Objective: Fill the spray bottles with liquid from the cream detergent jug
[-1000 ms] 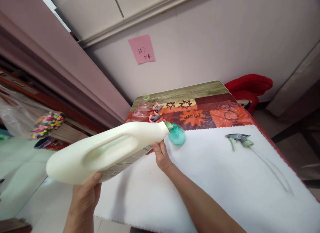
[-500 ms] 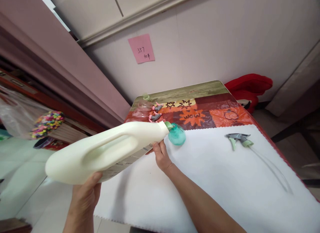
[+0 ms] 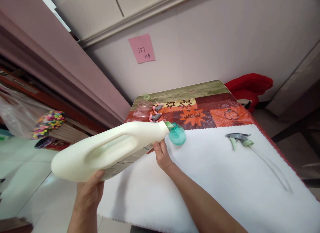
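A large cream plastic jug (image 3: 105, 135) with a moulded handle was held aslant above a white scallop-edged cloth (image 3: 212, 179) on a colourfully printed bench (image 3: 207, 87), its pale-green plastic spout (image 3: 169, 125) poised at the neck of a small, round, translucent teal bottle (image 3: 177, 136). The jug was shared between two bare hands: toward its broad base it was supported from below by the left hand (image 3: 91, 189), the thumb pressed against its side, while near the neck it was pinched by the right hand (image 3: 161, 155), the fingers partly hidden underneath. The jug's long axis was angled from the base, on the left and nearer the body, to the spout, forward and to the right. The alignment of spout and bottle neck was judged the relation on which any change of tilt would turn; whether the two were touching could not be told. From the right grip, the teal bottle was found just beyond, forward and slightly to the right, with pale contents visible inside; the left grip was set well apart from it. No finger was seen on the bottle. Farther right on the cloth, a grey-and-green plastic trigger head (image 3: 240, 139) with a thin clear tube was laid, well apart from both hands.
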